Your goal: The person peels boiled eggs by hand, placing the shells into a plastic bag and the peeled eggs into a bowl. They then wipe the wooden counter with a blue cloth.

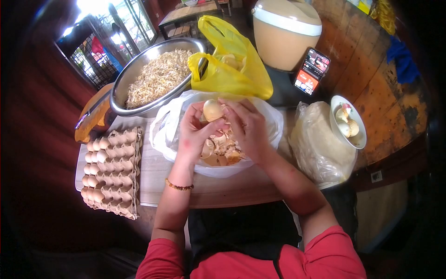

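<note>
An egg [213, 110] is held between my two hands, above a white plastic bag [163, 135] lying wide open on the table. My left hand [193, 128] is wrapped round the egg's left side and underside. At its right side, the fingertips of my right hand [247, 123] are closed against the egg; whether a bit of shell is pinched there I cannot make out. Broken eggshells [227, 149] fill the middle of the bag below. Just behind stands a yellow plastic bag [251, 76] with pale rounded things inside.
An egg carton [121, 179] with several eggs lies at the left. Behind it sits a metal bowl [121, 95] of bean sprouts. To the right are a clear bag [320, 149], a white bowl [361, 139] with eggs, a phone [312, 72] and a lidded bucket [283, 44].
</note>
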Available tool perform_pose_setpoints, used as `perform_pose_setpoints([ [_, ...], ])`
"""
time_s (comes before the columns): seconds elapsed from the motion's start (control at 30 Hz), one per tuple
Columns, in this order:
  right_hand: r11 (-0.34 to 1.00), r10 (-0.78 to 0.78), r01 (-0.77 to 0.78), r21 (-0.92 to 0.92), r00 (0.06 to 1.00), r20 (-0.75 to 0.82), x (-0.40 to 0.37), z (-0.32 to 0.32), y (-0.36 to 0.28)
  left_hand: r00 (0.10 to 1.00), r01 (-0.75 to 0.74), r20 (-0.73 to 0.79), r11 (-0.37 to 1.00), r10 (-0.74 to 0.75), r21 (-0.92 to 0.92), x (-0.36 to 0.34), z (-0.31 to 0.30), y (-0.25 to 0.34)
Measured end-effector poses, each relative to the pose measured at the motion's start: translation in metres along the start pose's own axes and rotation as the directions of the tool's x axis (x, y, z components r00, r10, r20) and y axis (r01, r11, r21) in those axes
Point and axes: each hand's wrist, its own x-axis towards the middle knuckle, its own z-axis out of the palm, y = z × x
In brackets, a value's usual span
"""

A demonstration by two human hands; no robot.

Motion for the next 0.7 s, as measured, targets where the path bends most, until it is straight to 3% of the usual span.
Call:
perform_pose_setpoints([
  [0.07,0.988,-0.087,0.082,-0.128,0.996,-0.032,0.003,-0.004,0.004,0.999,0.045,0.000,0.999,-0.045,-0.027,0.001,-0.006,0.005],
  [0.13,0.983,-0.078,0.074,-0.167,0.997,-0.014,0.006,-0.008,0.007,0.997,0.071,0.013,0.984,-0.070,-0.164,0.000,-0.010,0.008],
  [0.2,0.976,-0.068,0.067,-0.207,0.998,0.002,0.007,-0.008,0.007,0.999,0.041,0.021,0.984,-0.038,-0.171,0.000,-0.010,0.012],
  [0.27,0.991,-0.102,0.101,-0.088,0.995,-0.016,0.007,-0.007,0.006,1.000,0.012,0.029,0.984,-0.007,-0.178,0.001,-0.008,0.012],
  [0.3,0.991,-0.102,0.101,-0.088,0.995,-0.016,0.007,-0.005,0.004,0.999,-0.037,0.007,0.995,0.037,-0.090,0.001,-0.006,0.010],
  [0.37,0.985,0.009,-0.018,0.174,0.999,0.051,0.005,-0.004,0.000,0.997,-0.083,-0.011,0.997,0.083,0.001,0.001,-0.005,0.006],
  [0.43,0.983,0.056,-0.074,0.168,0.993,0.108,0.006,-0.008,-0.008,0.982,-0.174,0.089,0.977,0.164,0.120,0.003,-0.005,0.001],
  [0.53,0.972,0.087,-0.119,0.204,0.984,0.157,0.007,-0.008,-0.005,0.979,-0.202,0.062,0.971,0.195,0.124,0.003,-0.004,0.002],
  [0.6,0.962,0.071,-0.107,0.249,0.986,0.149,0.005,-0.002,0.005,0.990,-0.126,0.073,0.992,0.124,0.026,0.001,-0.001,0.012],
  [0.7,0.943,0.012,-0.008,0.333,1.000,-0.010,0.005,0.003,0.014,0.996,0.021,0.089,0.986,-0.007,-0.163,0.002,-0.008,0.006],
])
